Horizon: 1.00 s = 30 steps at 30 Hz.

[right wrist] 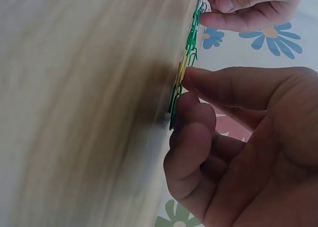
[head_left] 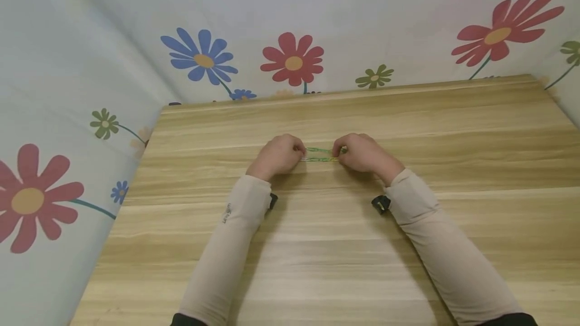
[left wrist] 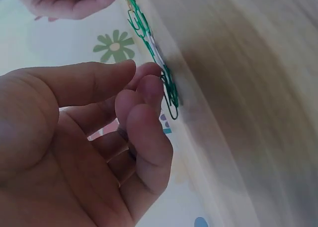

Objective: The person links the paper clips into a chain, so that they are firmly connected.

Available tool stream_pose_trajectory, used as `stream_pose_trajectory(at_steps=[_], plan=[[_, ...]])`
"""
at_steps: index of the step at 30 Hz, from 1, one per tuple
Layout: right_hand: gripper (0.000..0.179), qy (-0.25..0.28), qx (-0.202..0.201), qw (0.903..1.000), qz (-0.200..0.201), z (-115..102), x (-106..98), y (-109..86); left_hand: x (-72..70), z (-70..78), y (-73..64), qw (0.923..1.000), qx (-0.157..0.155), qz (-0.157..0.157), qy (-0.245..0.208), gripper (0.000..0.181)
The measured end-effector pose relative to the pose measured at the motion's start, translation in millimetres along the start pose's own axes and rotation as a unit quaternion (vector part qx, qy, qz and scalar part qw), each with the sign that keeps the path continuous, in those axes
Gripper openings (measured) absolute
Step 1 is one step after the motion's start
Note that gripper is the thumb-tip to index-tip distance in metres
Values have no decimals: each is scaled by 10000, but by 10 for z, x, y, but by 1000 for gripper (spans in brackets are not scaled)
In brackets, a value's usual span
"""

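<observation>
Two side-by-side rows of linked paper clips (head_left: 319,159) lie flat on the table between the hands, mostly green with a yellow clip and a white clip. My left hand (head_left: 280,153) bends its fingers at the left end of the rows; in the left wrist view its fingertips overlap the dark green clips (left wrist: 170,90). My right hand (head_left: 360,152) curves thumb and forefinger at the right end. In the right wrist view its thumb is at the yellow clip (right wrist: 183,68), with the forefinger at the green clips (right wrist: 174,103) at that end. Fingers partly hide both ends.
The wood-grain table (head_left: 317,255) spreads around both hands, its far edge close to a flower-printed cloth wall (head_left: 408,23). Another cloth wall (head_left: 54,94) runs along the left side. Dark wrist-worn devices (head_left: 381,204) sit under the sleeve cuffs.
</observation>
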State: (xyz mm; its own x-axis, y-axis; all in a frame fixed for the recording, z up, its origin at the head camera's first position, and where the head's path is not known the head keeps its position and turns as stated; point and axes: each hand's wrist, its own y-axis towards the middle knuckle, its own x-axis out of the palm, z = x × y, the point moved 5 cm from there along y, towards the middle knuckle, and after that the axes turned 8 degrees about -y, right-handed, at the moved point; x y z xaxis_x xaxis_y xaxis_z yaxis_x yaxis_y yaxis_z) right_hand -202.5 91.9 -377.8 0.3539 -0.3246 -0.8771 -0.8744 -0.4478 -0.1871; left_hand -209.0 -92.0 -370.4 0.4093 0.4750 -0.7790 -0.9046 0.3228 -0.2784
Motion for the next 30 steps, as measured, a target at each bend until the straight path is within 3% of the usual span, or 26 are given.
stream_pose_trajectory(at_steps=[5,10,19,26,30], plan=[[19,39,27,10000,-38,9,-17,-15,-8,29,-4,9997,171,-77,-140,20],[24,88,78,9999,-126,5,-8,-6,15,74,-19,9978,454,-351,-326,23],[26,86,80,9998,-186,14,-25,8,5,102,-48,9974,322,-508,-398,22],[30,122,-33,9987,-494,22,0,-18,48,82,-12,9983,265,-473,-211,24],[27,131,-157,9995,-236,-2,4,-37,85,102,-15,9977,408,-543,-87,25]])
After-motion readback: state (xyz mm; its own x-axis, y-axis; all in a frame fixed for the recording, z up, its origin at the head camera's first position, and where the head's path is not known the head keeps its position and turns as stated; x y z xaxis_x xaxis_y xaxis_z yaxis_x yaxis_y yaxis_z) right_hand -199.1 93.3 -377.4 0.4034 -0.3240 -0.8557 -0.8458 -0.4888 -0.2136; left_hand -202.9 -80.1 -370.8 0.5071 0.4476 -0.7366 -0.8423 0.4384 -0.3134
